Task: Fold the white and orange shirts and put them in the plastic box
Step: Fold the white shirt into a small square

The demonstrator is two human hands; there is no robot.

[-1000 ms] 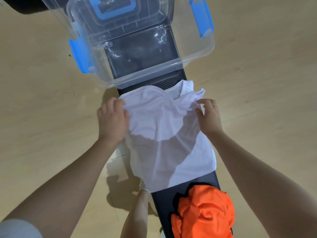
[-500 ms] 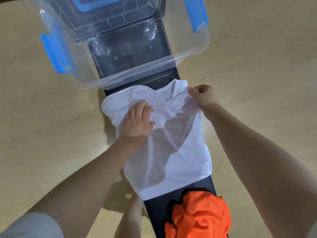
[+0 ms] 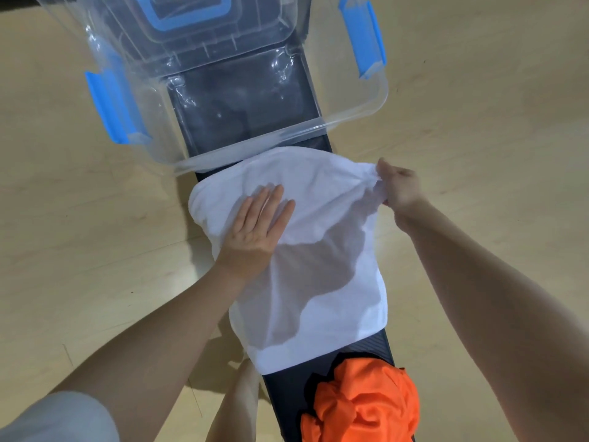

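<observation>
We see two shirts: one white shirt (image 3: 306, 244) and one orange shirt (image 3: 363, 406), plus one plastic box (image 3: 223, 154). Our left hand (image 3: 258, 228) lies flat, fingers apart; our right hand (image 3: 398, 186) pinches the white one

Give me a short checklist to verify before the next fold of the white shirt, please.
1. Left hand pressing flat on the white shirt: ok.
2. Right hand pinching the shirt's right edge: ok.
3. Shirt smooth: not ok, wrinkles near the right hand.
4. Shirt fully on the bench: not ok, it overhangs the sides.
5. Box open and empty: ok.
6. Orange shirt clear of the white one: ok, still crumpled.
</observation>
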